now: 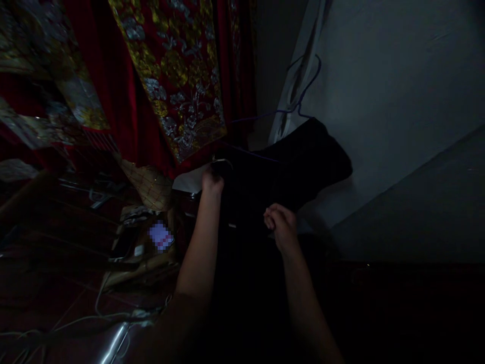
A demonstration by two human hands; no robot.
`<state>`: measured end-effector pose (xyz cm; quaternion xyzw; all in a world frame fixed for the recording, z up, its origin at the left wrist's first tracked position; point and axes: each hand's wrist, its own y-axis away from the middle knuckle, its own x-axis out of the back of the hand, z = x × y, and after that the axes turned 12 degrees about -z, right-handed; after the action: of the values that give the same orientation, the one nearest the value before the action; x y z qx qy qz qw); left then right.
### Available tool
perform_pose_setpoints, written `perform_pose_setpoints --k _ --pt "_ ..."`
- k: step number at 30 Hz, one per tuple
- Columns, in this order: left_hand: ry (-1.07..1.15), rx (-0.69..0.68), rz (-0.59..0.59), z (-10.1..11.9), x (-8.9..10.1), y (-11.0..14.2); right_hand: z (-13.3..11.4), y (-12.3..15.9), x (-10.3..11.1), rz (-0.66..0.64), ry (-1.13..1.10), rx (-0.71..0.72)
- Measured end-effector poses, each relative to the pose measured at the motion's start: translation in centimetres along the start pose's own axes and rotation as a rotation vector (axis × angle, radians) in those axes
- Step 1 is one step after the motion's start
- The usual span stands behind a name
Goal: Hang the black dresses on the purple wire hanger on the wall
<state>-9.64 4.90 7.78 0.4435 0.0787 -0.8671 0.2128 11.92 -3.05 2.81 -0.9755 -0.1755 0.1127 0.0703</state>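
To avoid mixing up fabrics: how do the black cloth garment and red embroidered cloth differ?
The black cloth garment looks plain; the red embroidered cloth carries gold and silver motifs. The left hand and right hand are at the garment; the red cloth hangs further left. Both are fabric.

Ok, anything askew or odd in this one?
Yes: the black garment looks lopsided on the thin hanger; one shoulder is covered, while the hanger's arm toward the red embroidered cloth shows bare.
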Motion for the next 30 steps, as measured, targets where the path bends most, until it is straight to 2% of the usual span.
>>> perform_pose_setpoints --k 3,5,7,8,10,13,15,18,19,21,23,25,27,28,30 --pt "-0.002 0.063 0.008 -2.0 2.2 2.7 0.7 0.4 0.4 -0.028 0.06 -0.044" --pt "-0.011 0.153 -0.018 -3.0 2.8 4.3 1.1 0.4 1.0 -0.01 0.144 -0.054" --pt "-0.059 0.204 -0.114 -3.6 2.6 5.8 1.2 0.2 1.5 0.055 0.239 -0.012" --pt "-0.11 0.185 -0.194 -3.8 2.1 6.5 1.1 0.2 1.6 0.079 0.271 0.023" --pt "-0.299 0.071 -0.413 -4.1 0.6 8.2 0.5 0.1 1.2 0.049 0.276 0.093" --pt "-0.678 -0.112 -0.726 -4.1 -1.9 10.9 -0.7 -0.1 0.5 -0.14 0.189 0.131" --pt "-0.859 -0.271 -0.815 -3.7 -3.0 11.9 -1.6 -0.4 0.5 -0.201 0.145 0.118" --pt "-0.969 -0.496 -0.849 -2.7 -3.3 11.5 -3.2 -1.0 1.4 -0.254 0.23 0.017" --pt "-0.974 -0.494 -0.881 -2.5 -3.1 11.0 -3.9 -1.3 1.8 -0.279 0.292 -0.006" --pt "-0.984 -0.357 -0.996 -2.4 -2.2 9.9 -5.8 -2.0 2.7 -0.311 0.41 0.034" --pt "-1.037 -0.181 -1.137 -2.6 -0.9 9.0 -7.9 -3.3 3.5 -0.282 0.492 0.217" --pt "-1.142 -0.061 -1.267 -2.7 0.4 8.5 -9.4 -5.2 4.3 -0.165 0.544 0.423" --pt "-1.256 0.022 -1.345 -2.4 1.4 8.1 -9.9 -7.6 4.9 0.01 0.567 0.516" --pt "-1.312 0.051 -1.356 -2.1 1.8 7.9 -9.6 -8.8 5.2 0.078 0.566 0.499" --pt "-1.399 0.043 -1.306 -1.2 2.3 7.2 -8.4 -11.0 5.6 0.1 0.557 0.34"
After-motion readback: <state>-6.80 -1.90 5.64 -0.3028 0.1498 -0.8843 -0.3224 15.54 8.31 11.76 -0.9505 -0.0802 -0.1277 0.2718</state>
